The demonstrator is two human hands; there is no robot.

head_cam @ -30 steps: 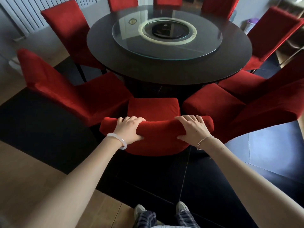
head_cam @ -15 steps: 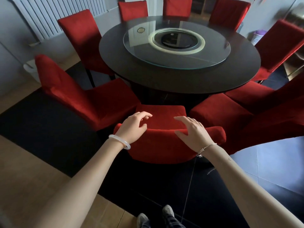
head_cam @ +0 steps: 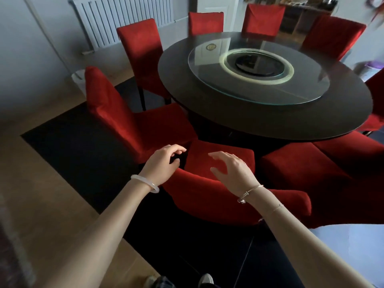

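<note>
Seemingly chairs are being tucked in: the left hand [head_cam: 162, 166] and right hand [head_cam: 234, 173] are being held loosely open, empty, just above the near red chair [head_cam: 207, 200] at the surface's [head_cam: 270, 129] near edge. A firm backrest grip is likely being called for next.

Matt red velvety cloth covers the chair [head_cam: 209, 196]; glossy glass turntable [head_cam: 259, 88].

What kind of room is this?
Probably a home dining room: a big round table with a glass turntable on it, red chairs ringed around it, and a radiator on the wall.
</note>
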